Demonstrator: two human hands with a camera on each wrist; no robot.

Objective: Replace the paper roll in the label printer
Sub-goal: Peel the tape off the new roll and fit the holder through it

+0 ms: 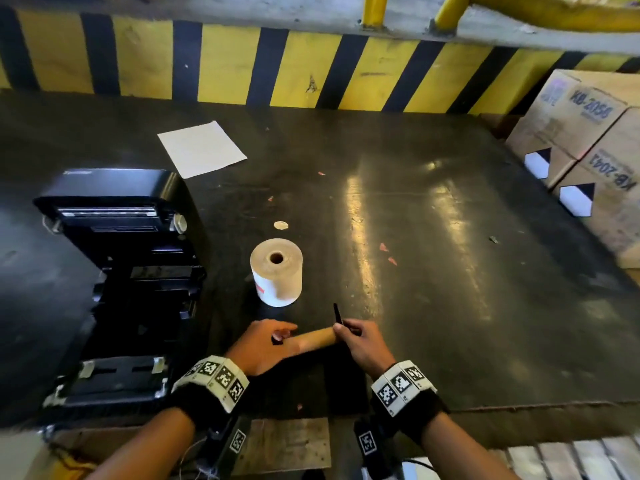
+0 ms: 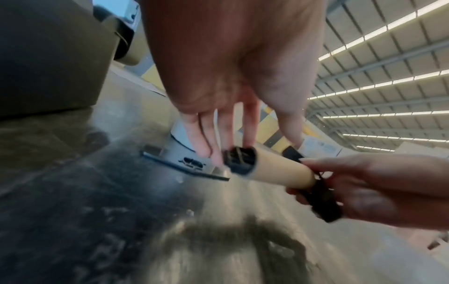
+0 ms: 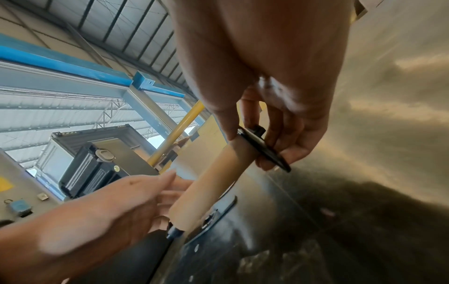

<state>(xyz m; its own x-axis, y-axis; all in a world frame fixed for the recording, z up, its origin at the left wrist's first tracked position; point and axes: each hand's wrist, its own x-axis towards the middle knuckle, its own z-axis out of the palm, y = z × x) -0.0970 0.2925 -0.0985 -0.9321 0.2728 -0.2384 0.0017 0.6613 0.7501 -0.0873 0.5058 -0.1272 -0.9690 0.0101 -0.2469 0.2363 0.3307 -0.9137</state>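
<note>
An empty brown cardboard core [image 1: 317, 337] [image 2: 279, 171] [image 3: 211, 180] sits on a black spindle and is held level, just above the dark table near its front edge. My right hand [image 1: 360, 341] [image 3: 279, 138] pinches the spindle's black end plate [image 1: 336, 313] [image 3: 264, 151] at the core's right end. My left hand [image 1: 266, 344] [image 2: 218, 134] is at the left end with its fingers straight, beside the protruding spindle tip [image 2: 239, 160]. A full paper roll [image 1: 276, 275] stands upright just beyond the hands. The black label printer [image 1: 121, 271] stands at the left with its lid up.
A flat dark plate [image 2: 184, 165] lies on the table under my left fingers. A white sheet [image 1: 202, 148] lies behind the printer. Cardboard boxes [image 1: 588, 133] crowd the right edge. A yellow-and-black striped barrier [image 1: 311, 64] runs along the back.
</note>
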